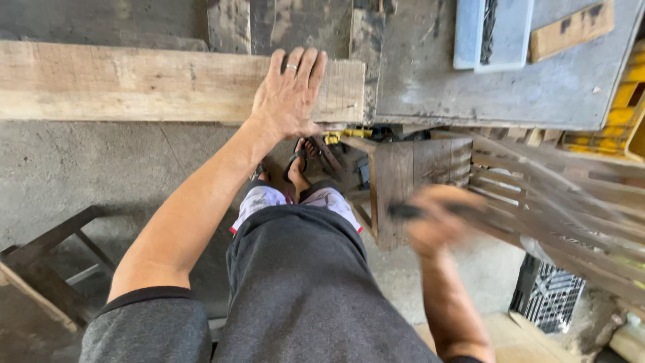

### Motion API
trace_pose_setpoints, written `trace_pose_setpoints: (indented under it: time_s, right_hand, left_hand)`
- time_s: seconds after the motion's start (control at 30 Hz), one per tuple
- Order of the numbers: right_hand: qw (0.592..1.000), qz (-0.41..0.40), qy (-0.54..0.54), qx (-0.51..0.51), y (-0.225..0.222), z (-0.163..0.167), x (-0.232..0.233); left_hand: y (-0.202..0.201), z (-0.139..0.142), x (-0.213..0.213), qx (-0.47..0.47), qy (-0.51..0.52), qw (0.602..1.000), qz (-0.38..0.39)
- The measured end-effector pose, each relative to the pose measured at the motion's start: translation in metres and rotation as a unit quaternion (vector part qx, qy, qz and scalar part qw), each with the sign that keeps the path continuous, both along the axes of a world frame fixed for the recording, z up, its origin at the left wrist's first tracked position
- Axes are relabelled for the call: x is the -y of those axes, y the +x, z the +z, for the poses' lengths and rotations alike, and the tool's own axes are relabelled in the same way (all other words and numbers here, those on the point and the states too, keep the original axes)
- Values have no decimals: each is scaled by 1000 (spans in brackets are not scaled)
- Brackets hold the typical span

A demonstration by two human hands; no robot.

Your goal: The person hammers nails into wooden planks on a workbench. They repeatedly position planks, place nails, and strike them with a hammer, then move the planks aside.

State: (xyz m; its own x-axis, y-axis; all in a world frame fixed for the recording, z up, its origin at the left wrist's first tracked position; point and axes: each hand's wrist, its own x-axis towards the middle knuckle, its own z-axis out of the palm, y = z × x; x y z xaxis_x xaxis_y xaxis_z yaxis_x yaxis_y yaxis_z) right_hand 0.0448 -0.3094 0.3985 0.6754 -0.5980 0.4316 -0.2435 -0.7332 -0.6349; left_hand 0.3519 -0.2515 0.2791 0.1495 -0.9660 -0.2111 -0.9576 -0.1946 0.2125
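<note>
Colours noted: timber, clothing, crate.
Pale tan plank (134, 84) at 10 o'clock; grey shirt (302, 289) at centre; yellow crate (615, 114) at 2 o'clock; black grate (547, 296) at 4 o'clock.

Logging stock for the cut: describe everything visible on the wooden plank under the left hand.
The wooden plank is a thick, pale, rough-sawn board with grey weathering, dark stains and visible grain. It lies flat and runs level from the picture's left edge to a squared-off end near the grey table. The left hand, a ring on one finger, presses palm-down on that end. What carries it underneath is hidden. The right hand, blurred, grips a dark handle away from it.
</note>
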Motion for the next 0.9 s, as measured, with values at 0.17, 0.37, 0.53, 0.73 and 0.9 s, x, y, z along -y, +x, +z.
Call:
trace_pose_setpoints:
  time_s: [0.17,0.37,0.53,0.73,0.9]
  right_hand:
    - [968,18,166,-188,-4,-49,-2]
    - [885,63,86,454,-24,60,15]
    - [987,28,27,-154,13,-34,-3]
    - [994,-9,106,-11,-13,-10,13]
    - [914,29,27,404,-18,37,16]
  left_hand:
    - [-1,8,-7,19,-32,999,-2]
    - [0,-7,1,-13,-23,1000,9]
    - [-2,-19,0,112,-118,987,13]
    - [-1,-8,-4,11,-44,999,6]
    - [0,-1,-3,17,-61,998,13]
